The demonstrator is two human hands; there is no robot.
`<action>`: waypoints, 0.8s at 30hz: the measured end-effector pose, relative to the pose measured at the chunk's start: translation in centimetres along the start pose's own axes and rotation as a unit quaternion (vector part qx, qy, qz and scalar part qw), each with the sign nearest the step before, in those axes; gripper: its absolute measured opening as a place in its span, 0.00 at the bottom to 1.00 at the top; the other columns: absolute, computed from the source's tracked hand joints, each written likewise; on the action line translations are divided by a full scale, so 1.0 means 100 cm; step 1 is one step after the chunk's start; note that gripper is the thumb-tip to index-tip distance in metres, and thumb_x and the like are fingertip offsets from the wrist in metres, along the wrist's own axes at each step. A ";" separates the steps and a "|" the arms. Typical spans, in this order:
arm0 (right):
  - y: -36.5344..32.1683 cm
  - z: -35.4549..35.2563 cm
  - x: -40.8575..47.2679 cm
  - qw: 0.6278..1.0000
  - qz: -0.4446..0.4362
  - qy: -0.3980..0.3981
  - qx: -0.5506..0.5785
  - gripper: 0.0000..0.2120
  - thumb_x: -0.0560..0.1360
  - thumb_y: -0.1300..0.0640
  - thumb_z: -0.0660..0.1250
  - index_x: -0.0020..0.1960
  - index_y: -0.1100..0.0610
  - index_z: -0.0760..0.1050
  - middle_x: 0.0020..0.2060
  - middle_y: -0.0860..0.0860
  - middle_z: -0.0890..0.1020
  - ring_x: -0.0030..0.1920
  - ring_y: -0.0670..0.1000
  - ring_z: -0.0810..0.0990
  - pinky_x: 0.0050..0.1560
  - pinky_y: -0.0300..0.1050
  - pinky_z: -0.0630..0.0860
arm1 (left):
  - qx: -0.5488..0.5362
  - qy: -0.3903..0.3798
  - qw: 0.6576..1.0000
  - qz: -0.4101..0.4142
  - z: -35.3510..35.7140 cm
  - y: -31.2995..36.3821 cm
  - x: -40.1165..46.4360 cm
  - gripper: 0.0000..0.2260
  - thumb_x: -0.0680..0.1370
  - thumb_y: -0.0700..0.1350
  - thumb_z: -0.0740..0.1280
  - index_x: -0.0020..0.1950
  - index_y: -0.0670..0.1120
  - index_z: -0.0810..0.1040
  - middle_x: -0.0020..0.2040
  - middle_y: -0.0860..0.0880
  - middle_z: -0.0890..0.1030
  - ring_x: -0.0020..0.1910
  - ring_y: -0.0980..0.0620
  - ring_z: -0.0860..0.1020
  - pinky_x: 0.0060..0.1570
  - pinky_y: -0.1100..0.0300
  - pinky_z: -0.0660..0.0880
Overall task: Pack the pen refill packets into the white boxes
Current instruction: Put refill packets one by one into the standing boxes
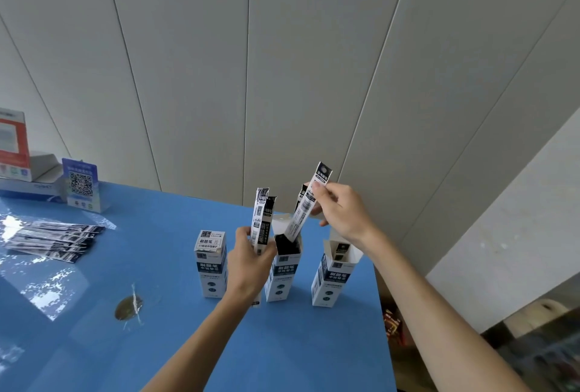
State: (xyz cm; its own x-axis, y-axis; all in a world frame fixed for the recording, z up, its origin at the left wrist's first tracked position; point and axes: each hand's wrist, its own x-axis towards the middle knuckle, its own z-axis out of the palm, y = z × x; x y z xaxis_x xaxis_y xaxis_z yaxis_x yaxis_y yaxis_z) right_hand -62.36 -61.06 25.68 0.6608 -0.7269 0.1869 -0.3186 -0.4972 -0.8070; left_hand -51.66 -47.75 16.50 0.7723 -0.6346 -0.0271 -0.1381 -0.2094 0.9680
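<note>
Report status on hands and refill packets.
Right hand feeding packet into middle box. Left hand grips spare packets. Nothing blocking.

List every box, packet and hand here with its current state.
left box: upright, top closed
middle box: upright, open, packets inside
right box: upright, flaps open
left hand: grips a few upright packets
right hand: pinches a tilted packet, lower end in middle box
loose packets: flat on table
</note>
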 end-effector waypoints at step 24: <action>0.012 0.016 0.002 0.982 -0.153 0.035 -0.107 0.14 0.78 0.52 0.64 0.38 0.59 0.71 0.26 0.48 0.72 0.25 0.44 0.67 0.30 0.42 0.66 | 0.008 -0.001 1.000 0.001 0.000 -0.001 -0.001 0.10 0.75 0.46 0.68 0.53 0.49 0.69 0.36 0.49 0.78 0.32 0.51 0.75 0.39 0.45 0.78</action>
State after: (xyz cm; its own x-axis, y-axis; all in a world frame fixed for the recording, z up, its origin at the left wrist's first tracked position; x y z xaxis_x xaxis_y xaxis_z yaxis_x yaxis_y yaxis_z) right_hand -61.56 -61.01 23.87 0.7026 -0.5540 0.4465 -0.2526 -0.7809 -0.5714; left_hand -51.69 -47.65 16.42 0.7706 -0.6368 -0.0265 -0.1484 -0.2197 0.9642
